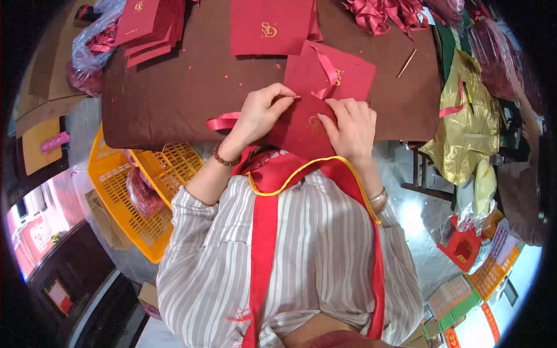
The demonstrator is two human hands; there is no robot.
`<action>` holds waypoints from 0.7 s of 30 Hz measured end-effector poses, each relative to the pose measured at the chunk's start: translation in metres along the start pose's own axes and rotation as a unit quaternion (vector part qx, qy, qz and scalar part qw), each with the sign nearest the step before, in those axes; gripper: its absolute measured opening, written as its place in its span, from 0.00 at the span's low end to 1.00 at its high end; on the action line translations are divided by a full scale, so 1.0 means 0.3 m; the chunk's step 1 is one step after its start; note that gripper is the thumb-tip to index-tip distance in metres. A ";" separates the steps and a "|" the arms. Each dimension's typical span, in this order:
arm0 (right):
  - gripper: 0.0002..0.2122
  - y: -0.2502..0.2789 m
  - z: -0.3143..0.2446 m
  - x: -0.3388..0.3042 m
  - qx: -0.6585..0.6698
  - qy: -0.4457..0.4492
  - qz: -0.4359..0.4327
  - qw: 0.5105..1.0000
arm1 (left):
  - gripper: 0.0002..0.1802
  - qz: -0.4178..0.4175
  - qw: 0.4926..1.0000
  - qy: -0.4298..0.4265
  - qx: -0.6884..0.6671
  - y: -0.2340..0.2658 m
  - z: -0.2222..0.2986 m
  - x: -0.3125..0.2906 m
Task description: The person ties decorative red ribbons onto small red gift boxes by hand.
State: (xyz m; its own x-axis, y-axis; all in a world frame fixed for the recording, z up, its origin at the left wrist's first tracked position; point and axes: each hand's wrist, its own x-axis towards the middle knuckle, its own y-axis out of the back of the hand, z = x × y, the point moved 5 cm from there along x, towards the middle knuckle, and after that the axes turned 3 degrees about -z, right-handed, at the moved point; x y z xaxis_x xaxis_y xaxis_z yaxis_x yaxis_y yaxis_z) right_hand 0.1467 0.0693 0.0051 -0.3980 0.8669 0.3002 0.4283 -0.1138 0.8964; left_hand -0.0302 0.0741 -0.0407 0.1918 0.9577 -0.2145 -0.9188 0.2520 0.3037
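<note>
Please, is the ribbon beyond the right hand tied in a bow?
No bow: the ribbon lies as a bent strip on the red panel. Whether its ends are fastened, I cannot tell.

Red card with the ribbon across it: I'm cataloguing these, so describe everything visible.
The card looks like stiff, matt red paper with a gold emblem, partly covered by a glossy pink ribbon. It lies askew on the brown table, its top corner overlapping a red stack. The right hand reaches its lower edge; whether it folds there is unclear.

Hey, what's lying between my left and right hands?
In the head view, a red card with a gold emblem lies between your left hand and right hand.
</note>
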 end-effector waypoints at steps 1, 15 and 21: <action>0.11 -0.001 0.000 0.001 -0.001 -0.002 -0.002 1.000 | 0.09 0.007 1.000 -0.016 0.022 -0.002 0.011 0.002; 0.15 -0.127 0.093 0.079 0.325 -0.144 -0.366 0.860 | 0.07 0.088 0.981 -0.116 0.126 -0.050 0.022 -0.036; 0.15 -0.183 0.105 0.127 0.404 -0.156 -0.367 0.823 | 0.04 0.134 0.935 -0.230 0.235 -0.032 0.076 -0.003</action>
State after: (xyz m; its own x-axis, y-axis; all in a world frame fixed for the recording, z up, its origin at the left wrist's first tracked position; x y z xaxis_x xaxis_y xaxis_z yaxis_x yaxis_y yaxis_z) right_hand 0.1335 0.1237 -0.0430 -0.6168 0.6544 -0.4374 0.6153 0.7474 0.2505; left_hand -0.0136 0.0740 -0.0224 0.2040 0.9267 0.3156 -0.7227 -0.0749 0.6871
